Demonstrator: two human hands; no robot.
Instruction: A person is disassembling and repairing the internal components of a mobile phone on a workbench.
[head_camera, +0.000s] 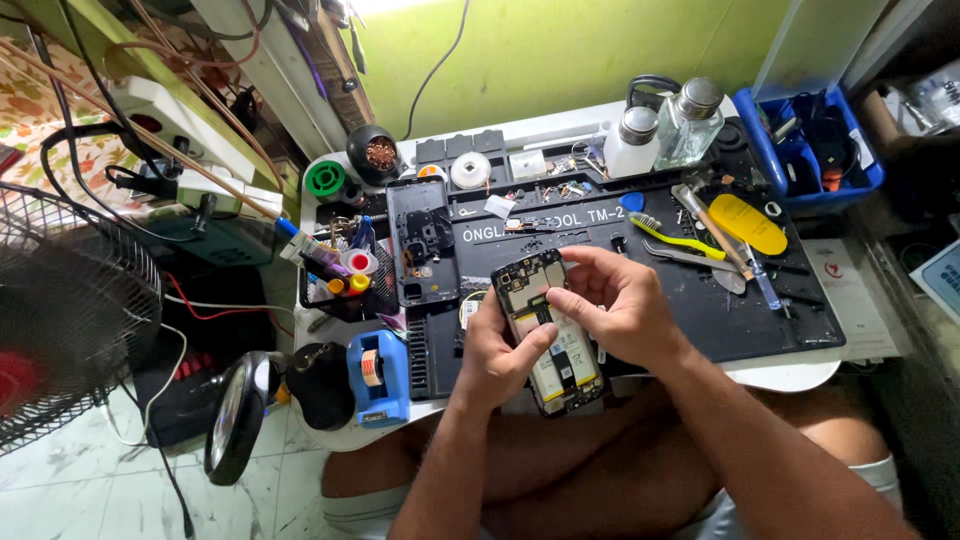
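Here we held the opened phone (548, 330), long axis pointing away, gripped by our left hand (492, 355); our right hand (620, 305) pinched at its middle.

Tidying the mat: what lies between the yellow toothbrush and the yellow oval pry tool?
In the head view, a wooden-handled brush lies between the toothbrush and pry tool.

So the opened phone (548, 330) sits at the near edge of the work mat (700, 300), left hand (495, 355) under its left side, right hand (620, 305) on it from the right. Just left and a bit farther – the phone's back cover (423, 240), lying flat on the mat. Tape dispenser (378, 375) is near-left of that, with a magnifier (235, 415) further left. Two bottles (665, 125) stand at the far edge, and a toothbrush (675, 238) and tweezers (690, 258) lie to the right of the hands – a bin (805, 145) sits far right.
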